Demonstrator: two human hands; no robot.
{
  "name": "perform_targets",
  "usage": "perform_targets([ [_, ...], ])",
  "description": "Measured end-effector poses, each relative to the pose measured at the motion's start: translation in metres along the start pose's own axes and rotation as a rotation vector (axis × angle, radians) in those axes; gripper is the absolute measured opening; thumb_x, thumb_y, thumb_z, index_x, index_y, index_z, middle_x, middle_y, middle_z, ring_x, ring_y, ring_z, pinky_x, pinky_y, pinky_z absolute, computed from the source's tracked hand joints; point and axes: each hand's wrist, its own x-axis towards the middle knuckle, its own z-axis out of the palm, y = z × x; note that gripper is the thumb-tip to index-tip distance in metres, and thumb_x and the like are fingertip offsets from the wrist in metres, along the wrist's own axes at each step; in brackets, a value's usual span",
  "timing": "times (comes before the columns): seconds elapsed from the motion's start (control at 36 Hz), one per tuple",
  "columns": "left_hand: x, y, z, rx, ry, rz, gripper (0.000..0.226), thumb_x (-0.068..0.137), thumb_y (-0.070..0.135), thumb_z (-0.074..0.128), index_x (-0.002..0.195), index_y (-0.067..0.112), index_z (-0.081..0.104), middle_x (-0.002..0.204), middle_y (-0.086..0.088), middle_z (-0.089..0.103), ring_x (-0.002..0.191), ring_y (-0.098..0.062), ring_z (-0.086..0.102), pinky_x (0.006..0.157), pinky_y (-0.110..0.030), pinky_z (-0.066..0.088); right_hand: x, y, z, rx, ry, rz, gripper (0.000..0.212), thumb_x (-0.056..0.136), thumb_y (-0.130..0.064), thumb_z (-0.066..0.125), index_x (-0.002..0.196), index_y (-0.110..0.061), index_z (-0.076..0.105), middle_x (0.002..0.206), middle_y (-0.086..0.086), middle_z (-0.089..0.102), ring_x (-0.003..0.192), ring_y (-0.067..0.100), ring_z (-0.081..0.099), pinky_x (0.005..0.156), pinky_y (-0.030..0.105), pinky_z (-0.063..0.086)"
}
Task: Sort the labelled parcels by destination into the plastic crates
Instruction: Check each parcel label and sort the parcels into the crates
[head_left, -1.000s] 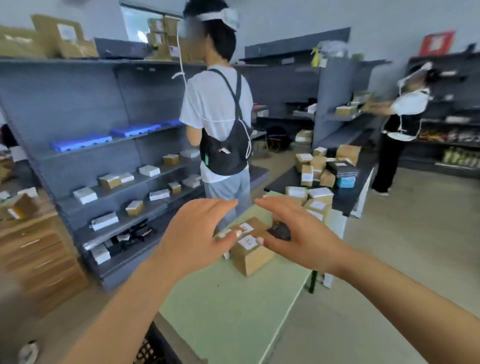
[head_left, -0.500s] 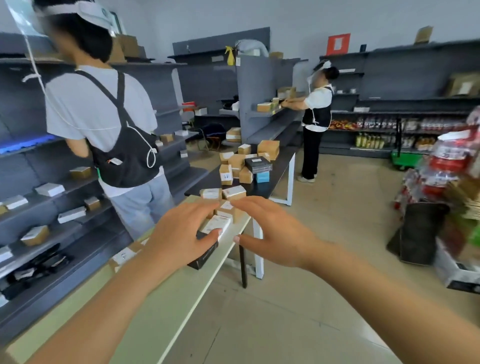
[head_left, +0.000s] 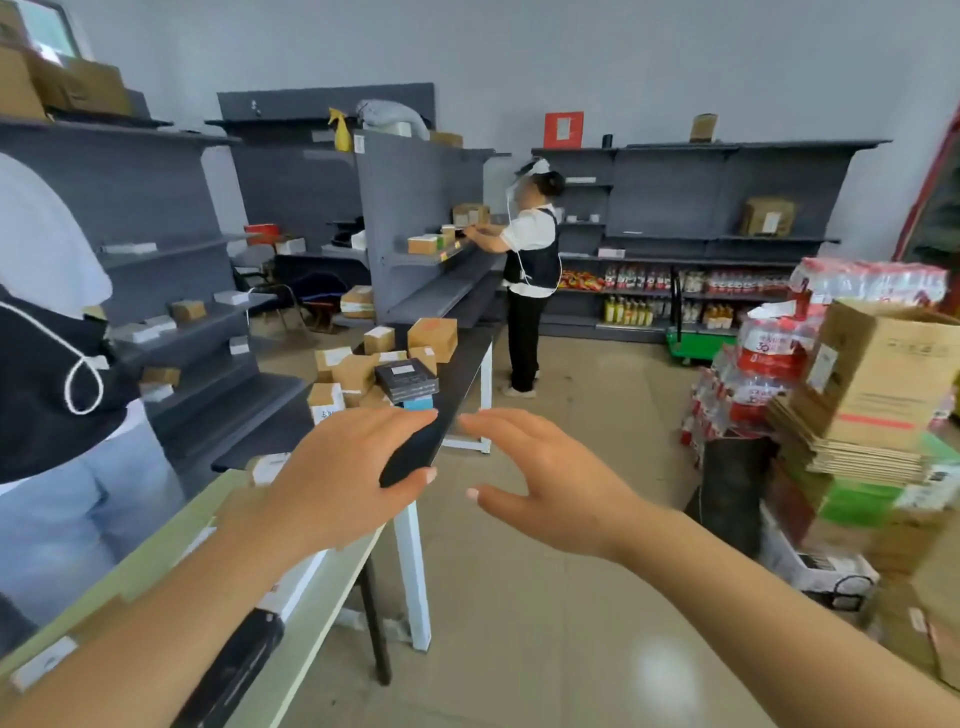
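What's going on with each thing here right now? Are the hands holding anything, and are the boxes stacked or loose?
left hand: open, fingers spread, holding nothing
right hand: open, holding nothing
parcels: heaped loosely on the black table
black table: upright, carrying the heap
black flat box: lying on a blue box
open carton: flaps up, on flattened cardboard

Person in white tee w/ black vest (head_left: 531, 254) standing at grey shelving (head_left: 415, 228), reaching onto it. Bottled drinks (head_left: 670, 283) sitting on back shelves. Flattened cardboard stack (head_left: 852, 441) lying at right, by shrink-wrapped bottle packs (head_left: 769, 358).
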Motion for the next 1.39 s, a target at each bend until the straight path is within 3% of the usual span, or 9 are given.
perform_targets([
  [0.11,0.067,-0.009,0.015,0.049,0.003,0.066,0.057,0.088,0.050,0.060,0.141,0.033,0.046,0.135,0.011,0.056,0.123,-0.012,0.051,0.094,-0.028,0.041,0.037,0.050,-0.006,0.000,0.011,0.075,0.065,0.093,-0.041,0.056,0.150,-0.035,0.025,0.155,-0.009,0.027,0.142,0.008,0.022,0.114,0.022,0.020],
  [0.25,0.149,-0.010,0.034,0.039,0.006,0.102,0.058,0.083,0.053,0.052,0.135,0.027,0.054,0.120,0.007,0.065,0.108,-0.016,0.060,0.079,-0.026,0.043,0.080,0.118,-0.021,-0.004,0.064,0.105,0.064,0.093,-0.043,0.056,0.150,-0.035,0.027,0.154,-0.011,0.029,0.142,0.008,0.024,0.115,0.027,0.026],
  [0.39,0.223,-0.007,0.081,-0.021,0.027,0.114,0.053,0.088,0.044,0.063,0.137,0.026,0.052,0.126,0.006,0.062,0.113,-0.017,0.058,0.085,-0.025,0.039,0.122,0.203,-0.027,-0.001,0.121,0.108,0.065,0.093,-0.045,0.057,0.149,-0.036,0.027,0.153,-0.013,0.030,0.141,0.006,0.024,0.113,0.024,0.027],
  [0.53,0.302,-0.010,0.135,0.000,0.024,0.110,0.054,0.085,0.050,0.057,0.134,0.028,0.052,0.117,0.008,0.066,0.105,-0.015,0.061,0.080,-0.025,0.041,0.173,0.283,-0.033,0.002,0.103,0.039,0.067,0.092,-0.045,0.058,0.149,-0.035,0.026,0.155,-0.009,0.029,0.143,0.009,0.023,0.115,0.032,0.029],
  [0.61,0.357,-0.017,0.153,0.005,0.020,0.075,0.052,0.088,0.049,0.060,0.137,0.034,0.048,0.127,0.013,0.059,0.115,-0.010,0.052,0.087,-0.022,0.035,0.208,0.325,-0.046,-0.011,0.105,-0.021,0.067,0.091,-0.046,0.058,0.150,-0.033,0.027,0.156,-0.006,0.028,0.144,0.012,0.022,0.115,0.035,0.029],
  [0.78,0.439,-0.036,0.189,0.011,0.045,0.008,0.053,0.086,0.054,0.054,0.135,0.033,0.051,0.125,0.015,0.061,0.113,-0.003,0.050,0.086,-0.021,0.036,0.275,0.408,-0.051,0.012,0.071,-0.055,0.069,0.088,-0.058,0.048,0.149,-0.037,0.026,0.156,-0.009,0.027,0.144,0.010,0.023,0.114,0.035,0.031],
  [0.94,0.500,-0.057,0.231,0.020,0.047,-0.023,0.051,0.089,0.046,0.061,0.137,0.032,0.050,0.131,0.014,0.058,0.117,-0.002,0.048,0.083,-0.008,0.021,0.347,0.476,-0.035,0.018,0.017,-0.029,0.064,0.092,-0.044,0.056,0.149,-0.037,0.027,0.156,-0.010,0.026,0.142,0.010,0.024,0.111,0.026,0.028],
  [1.28,0.649,-0.159,0.323,-0.025,0.049,-0.098,0.056,0.086,0.053,0.053,0.138,0.031,0.049,0.130,0.008,0.059,0.118,-0.013,0.053,0.093,-0.026,0.033,0.521,0.600,0.012,-0.127,-0.088,-0.050,0.064,0.095,-0.045,0.052,0.151,-0.035,0.023,0.158,-0.008,0.022,0.143,0.013,0.023,0.111,0.026,0.025],
  [1.39,0.704,-0.190,0.347,0.024,0.134,-0.064,0.050,0.083,0.045,0.060,0.128,0.024,0.055,0.115,0.001,0.067,0.104,-0.021,0.064,0.082,-0.029,0.040,0.578,0.637,0.015,-0.145,-0.115,-0.038,0.063,0.095,-0.045,0.051,0.151,-0.035,0.022,0.158,-0.009,0.021,0.143,0.012,0.022,0.111,0.027,0.027],
])
